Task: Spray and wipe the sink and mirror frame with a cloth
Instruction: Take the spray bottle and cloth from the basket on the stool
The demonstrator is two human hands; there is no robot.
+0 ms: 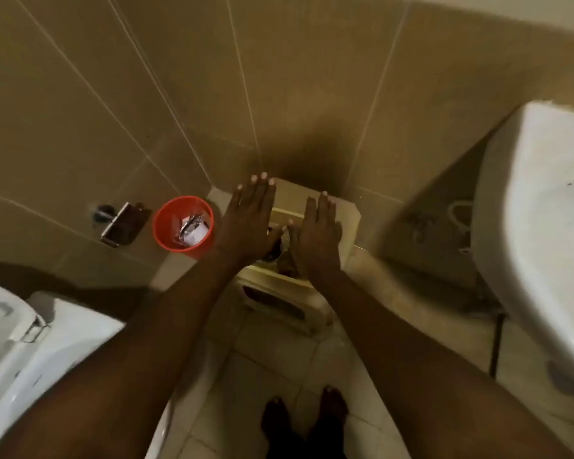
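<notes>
Left hand [250,223] and right hand [317,241] flat, fingers straight; sink [544,226] right.

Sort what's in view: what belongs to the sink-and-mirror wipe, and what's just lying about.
Job: sink; left hand and right hand, both flat and holding nothing. No cloth, spray or mirror in view.

Lying about: red bin, stool, toilet, paper holder.

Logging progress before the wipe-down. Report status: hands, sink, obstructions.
Left hand and right hand open, flat, held out over a cream stool. Sink at right, untouched. No cloth or spray in view. Red bin left of the stool.
</notes>
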